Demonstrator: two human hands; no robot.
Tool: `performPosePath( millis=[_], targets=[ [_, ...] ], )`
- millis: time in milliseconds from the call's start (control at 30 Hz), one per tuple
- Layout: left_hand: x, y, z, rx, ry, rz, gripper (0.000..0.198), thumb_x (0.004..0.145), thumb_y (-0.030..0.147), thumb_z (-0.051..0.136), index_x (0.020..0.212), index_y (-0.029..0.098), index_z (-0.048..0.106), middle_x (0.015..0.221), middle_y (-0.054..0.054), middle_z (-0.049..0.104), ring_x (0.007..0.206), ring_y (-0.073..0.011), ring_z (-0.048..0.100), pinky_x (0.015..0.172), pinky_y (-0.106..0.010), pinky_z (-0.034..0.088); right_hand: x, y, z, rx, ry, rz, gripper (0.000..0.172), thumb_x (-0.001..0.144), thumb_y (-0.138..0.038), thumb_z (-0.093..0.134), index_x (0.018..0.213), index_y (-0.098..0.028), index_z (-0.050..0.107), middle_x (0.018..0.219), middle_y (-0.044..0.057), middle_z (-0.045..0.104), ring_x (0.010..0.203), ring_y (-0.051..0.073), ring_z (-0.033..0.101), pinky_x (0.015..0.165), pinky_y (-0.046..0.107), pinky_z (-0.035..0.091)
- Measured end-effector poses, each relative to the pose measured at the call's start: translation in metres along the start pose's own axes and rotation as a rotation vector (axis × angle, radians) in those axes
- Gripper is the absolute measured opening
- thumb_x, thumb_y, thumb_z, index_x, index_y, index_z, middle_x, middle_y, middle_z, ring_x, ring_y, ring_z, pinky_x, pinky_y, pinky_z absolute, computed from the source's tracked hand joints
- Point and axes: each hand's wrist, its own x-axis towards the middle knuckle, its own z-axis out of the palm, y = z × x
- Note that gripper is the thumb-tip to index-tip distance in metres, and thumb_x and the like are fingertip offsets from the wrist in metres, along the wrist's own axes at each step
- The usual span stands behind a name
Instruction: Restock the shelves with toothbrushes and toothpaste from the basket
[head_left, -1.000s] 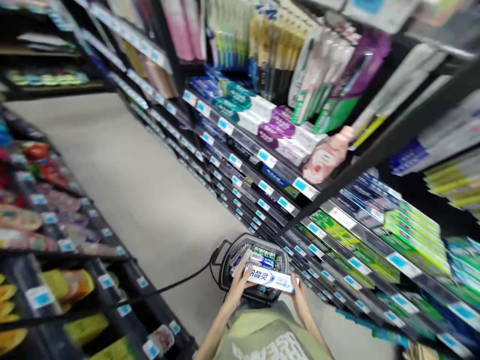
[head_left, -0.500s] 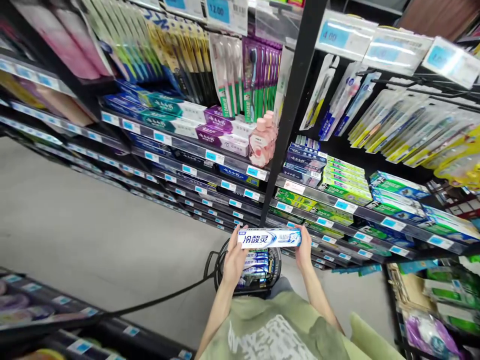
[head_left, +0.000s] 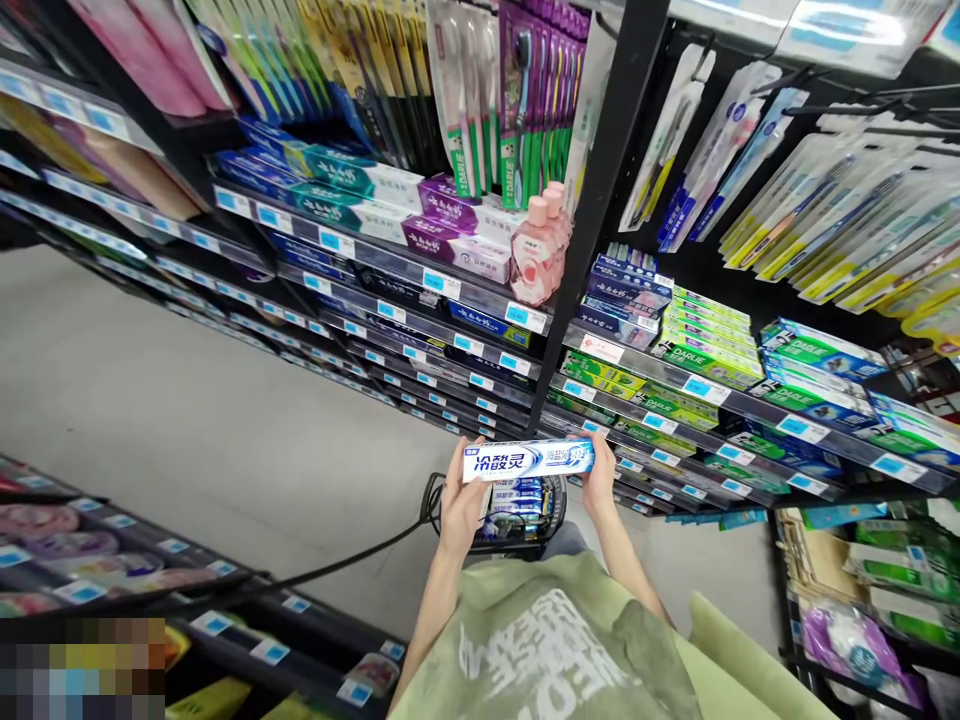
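A white and blue toothpaste box [head_left: 528, 460] is held level in front of my body. My left hand [head_left: 460, 500] grips its left end, and my right hand [head_left: 598, 478] has hold of the right end, both closed on it. Below the box, near my legs, is a dark basket [head_left: 558, 522] with several similar boxes [head_left: 517, 496] inside. The held box hides part of the basket's far side.
Shelves of toothpaste boxes [head_left: 709, 345] and hanging toothbrushes [head_left: 832, 220] stand ahead, split by a black upright [head_left: 592, 220]. Pink bottles [head_left: 536, 260] sit at a shelf edge. Another shelf [head_left: 300, 620] is at lower left, with a black cord [head_left: 352, 556] crossing above it.
The box and both hands have moved slightly up and left in the view, and the box looks a little larger. The shelves have shifted with the camera. Both hands keep their hold.
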Motion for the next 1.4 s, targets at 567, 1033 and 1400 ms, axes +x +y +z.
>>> performPosePath(
  millis=[567,1033,1400],
  targets=[
    [-0.018,-0.016,-0.033,0.003,0.150,0.021,0.077,0.079,0.023,0.074,0.151,0.038,0.051,0.159,-0.008,0.053,0.121,-0.0282,0.064,0.086,-0.034,0.058,-0.010,0.034,0.003,-0.117,-0.080,0.133,0.053,0.080,-0.068,0.071,0.098,-0.018,0.072,0.094,0.008,0.080,0.068,0.022,0.074,0.045,0.029,0.058],
    [-0.024,-0.014,-0.025,-0.035,0.117,0.005,0.074,0.082,0.023,0.074,0.151,0.036,0.052,0.157,-0.010,0.053,0.116,-0.0258,0.065,0.089,-0.036,0.057,-0.014,0.032,-0.007,-0.116,-0.064,0.121,0.054,0.079,-0.068,0.071,0.100,-0.018,0.071,0.098,0.009,0.080,0.071,0.022,0.074,0.045,0.028,0.057],
    [-0.011,-0.020,-0.025,-0.063,0.399,-0.171,0.050,0.083,0.049,0.080,0.129,0.032,0.068,0.124,-0.006,0.070,0.103,-0.0198,0.069,0.091,-0.035,0.058,-0.007,0.029,-0.025,-0.250,-0.330,0.004,0.032,0.086,-0.046,0.068,0.110,-0.025,0.071,0.110,0.006,0.080,0.101,0.027,0.073,0.083,0.035,0.058]
  ],
)
